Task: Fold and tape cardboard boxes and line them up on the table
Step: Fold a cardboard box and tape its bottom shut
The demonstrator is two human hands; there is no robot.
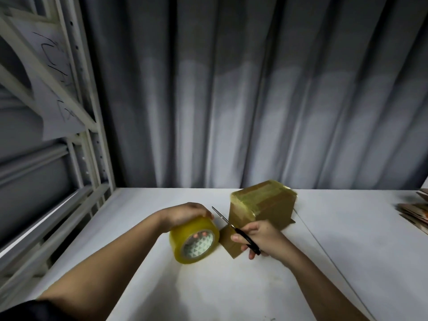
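Over the white desk (335,239), the left hand (185,214) is gripping the tape roll (194,240) from above while the right hand (261,239) is holding scissors (234,230), blades pointing away, just before the taped cardboard box (264,205).

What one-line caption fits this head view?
Left hand grips a yellowish clear tape roll while right hand holds black-handled scissors beside a taped brown cardboard box on the white table.

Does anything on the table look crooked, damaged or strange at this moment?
Little stands out. The cardboard box sits at an angle to the table edge, not squared up. One flap near the right hand sticks out untaped. Nothing looks spilled or torn.
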